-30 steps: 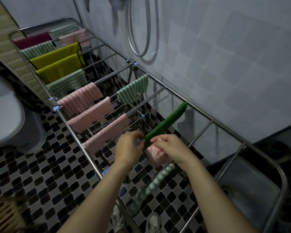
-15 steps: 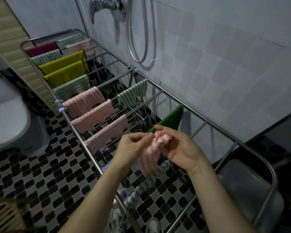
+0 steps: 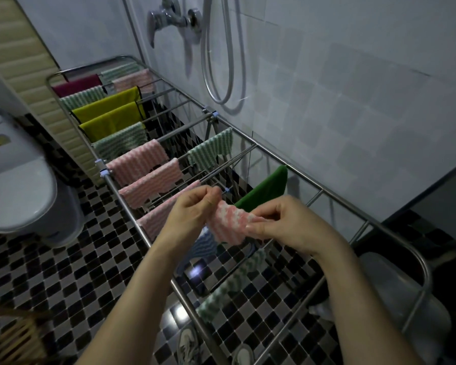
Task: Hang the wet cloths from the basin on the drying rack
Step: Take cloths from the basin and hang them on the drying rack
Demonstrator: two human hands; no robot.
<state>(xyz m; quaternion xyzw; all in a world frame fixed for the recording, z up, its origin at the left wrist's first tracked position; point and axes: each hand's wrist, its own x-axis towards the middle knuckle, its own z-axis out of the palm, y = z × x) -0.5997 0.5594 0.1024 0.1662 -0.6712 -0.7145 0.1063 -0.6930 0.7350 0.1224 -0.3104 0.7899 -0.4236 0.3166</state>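
**Q:** What's being handled above the drying rack?

**A:** A pink-and-white cloth is being held out over the rack's near half, btwn both hands. Its upper corner is being pinched by the left hand, w/ thumb and fingertips pressed together. The opposite edge is being pinched by the right hand, fingers curled in tight.

**Q:** And what's being carried on the rack itself?

**A:** A dark green cloth is being aired on a rod just behind the held cloth, toward the rack's wall side. Pink striped cloths are being aired on rods at the rack's middle, w/ yellow cloths nearer its far end. A green-and-white cloth is being dangled low at the rack's near end, beneath the hands. A blue-and-white cloth is being partly hidden beside the left wrist.

**Q:** The basin?

**A:** A grey basin is being glimpsed below the rack's near right corner. What's inside can't be told.
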